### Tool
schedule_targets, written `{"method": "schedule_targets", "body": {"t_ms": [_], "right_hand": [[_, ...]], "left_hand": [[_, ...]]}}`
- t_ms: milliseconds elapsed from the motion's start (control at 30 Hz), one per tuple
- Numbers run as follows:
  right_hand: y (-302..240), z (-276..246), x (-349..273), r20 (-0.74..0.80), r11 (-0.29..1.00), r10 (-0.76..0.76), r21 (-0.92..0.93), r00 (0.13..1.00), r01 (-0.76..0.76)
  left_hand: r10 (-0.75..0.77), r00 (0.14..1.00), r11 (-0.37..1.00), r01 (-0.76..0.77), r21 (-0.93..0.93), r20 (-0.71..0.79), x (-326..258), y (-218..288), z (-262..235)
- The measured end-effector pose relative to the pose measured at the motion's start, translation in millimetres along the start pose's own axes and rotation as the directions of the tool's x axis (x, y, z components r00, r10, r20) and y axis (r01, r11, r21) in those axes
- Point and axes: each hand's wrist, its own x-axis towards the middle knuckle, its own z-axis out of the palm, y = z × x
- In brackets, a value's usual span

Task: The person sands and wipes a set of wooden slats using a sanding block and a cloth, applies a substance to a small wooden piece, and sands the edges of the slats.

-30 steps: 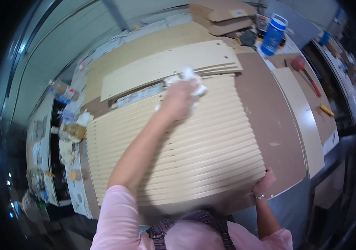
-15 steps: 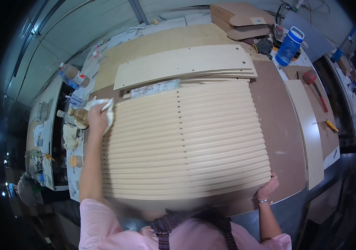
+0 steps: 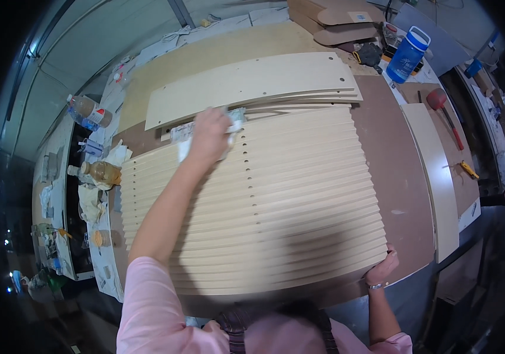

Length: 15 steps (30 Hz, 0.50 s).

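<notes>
Several long, curved, pale wooden slats (image 3: 288, 194) lie side by side on a brown workbench (image 3: 400, 183), each with small holes along its middle. My left hand (image 3: 208, 135) is stretched out over the far end of the row, pressing a white cloth (image 3: 229, 127) against the slats. My right hand (image 3: 382, 270) rests on the near right corner of the slats, fingers curled over the edge of the nearest slat. A stack of wider pale boards (image 3: 252, 85) lies just beyond the cloth.
A blue water bottle (image 3: 407, 54) stands at the far right, by a red-handled tool (image 3: 444, 112) and a long pale plank (image 3: 435, 171). At the left, a side shelf holds bottles (image 3: 87, 111), a jar (image 3: 102, 172) and rags. Brown shaped boards (image 3: 335, 20) lie at the back.
My left hand with the cloth swept from the middle top of the slats to their far left end, then came back toward the top middle. My right hand stayed at the corner.
</notes>
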Motion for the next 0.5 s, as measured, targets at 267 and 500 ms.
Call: {"method": "schedule_targets", "body": {"t_ms": [267,500], "right_hand": [[11,-6,1,-0.022,0.989,-0.098,-0.113,0.995,0.095],[-4,-1,3,-0.005,0.996,-0.014,-0.091,1.000,0.014]], "left_hand": [[-0.042,0.997,0.998,0.039,0.052,0.064,-48,-61,-41],[0.188,0.982,0.981,-0.187,-0.048,0.017,8,-1,5]]}}
